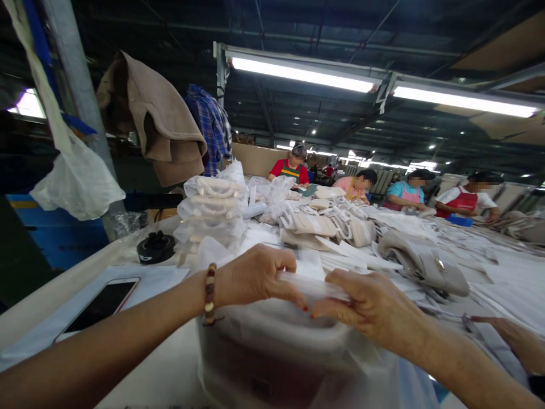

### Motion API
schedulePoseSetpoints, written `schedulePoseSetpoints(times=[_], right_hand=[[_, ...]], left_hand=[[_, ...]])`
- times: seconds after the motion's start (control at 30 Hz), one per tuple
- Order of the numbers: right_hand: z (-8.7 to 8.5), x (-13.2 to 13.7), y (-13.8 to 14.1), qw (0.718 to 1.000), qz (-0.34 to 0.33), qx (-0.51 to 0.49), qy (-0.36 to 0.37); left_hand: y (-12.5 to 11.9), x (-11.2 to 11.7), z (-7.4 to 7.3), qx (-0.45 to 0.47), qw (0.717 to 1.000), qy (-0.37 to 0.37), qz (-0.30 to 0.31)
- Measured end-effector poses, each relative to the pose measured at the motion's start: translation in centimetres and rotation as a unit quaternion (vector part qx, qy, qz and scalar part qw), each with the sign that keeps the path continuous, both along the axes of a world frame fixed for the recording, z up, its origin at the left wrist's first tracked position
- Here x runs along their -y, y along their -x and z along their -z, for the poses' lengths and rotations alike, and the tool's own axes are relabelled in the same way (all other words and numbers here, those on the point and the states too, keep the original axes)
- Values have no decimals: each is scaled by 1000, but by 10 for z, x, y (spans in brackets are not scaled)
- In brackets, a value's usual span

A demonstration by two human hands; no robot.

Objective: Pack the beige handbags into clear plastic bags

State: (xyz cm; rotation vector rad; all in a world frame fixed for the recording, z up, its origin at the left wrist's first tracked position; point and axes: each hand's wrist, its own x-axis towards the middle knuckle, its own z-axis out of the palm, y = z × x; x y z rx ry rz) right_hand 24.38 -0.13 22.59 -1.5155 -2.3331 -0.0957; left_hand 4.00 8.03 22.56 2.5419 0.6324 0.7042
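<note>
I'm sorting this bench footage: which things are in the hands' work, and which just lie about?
In hand:
left hand
right hand
clear plastic bag, its top edge pinched by both

Lying about:
phone
black tape dispenser
stack of bagged items
beige bags

A clear plastic bag (289, 352) with something pale and bulky inside stands near the front of the white table, its top edge pinched flat, slightly right of centre, film wrinkled and glossy.

Two tube lamps (385, 85) overhead glare white above a dim, dark ceiling; the table (511, 284) reads bright and washed-out; the near bag (272, 352) and arms are soft; edges bend with wide-angle distortion.
</note>
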Motion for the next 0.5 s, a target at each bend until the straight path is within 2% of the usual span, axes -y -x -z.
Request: schedulePoseSetpoints(times=[0.03,0.1,0.2,0.3,0.37,0.43,0.5], right_hand=[[-2,0,1,998,9,-38,55],[-8,2,3,981,37,-102,164],[-16,7,6,952,42,-156,262],[-23,11,7,942,21,-168,289],[-24,11,6,949,14,-150,277],[-25,8,3,958,8,-118,260],[-26,4,0,968,17,-82,237]], left_hand=[[1,1,-7,-31,997,70,6],[4,2,-18,-95,983,158,22],[9,5,-27,-150,963,220,32],[13,7,-29,-162,948,267,55],[13,9,-30,-169,944,276,60],[10,11,-34,-181,954,237,31],[6,11,-42,-199,966,164,-9]])
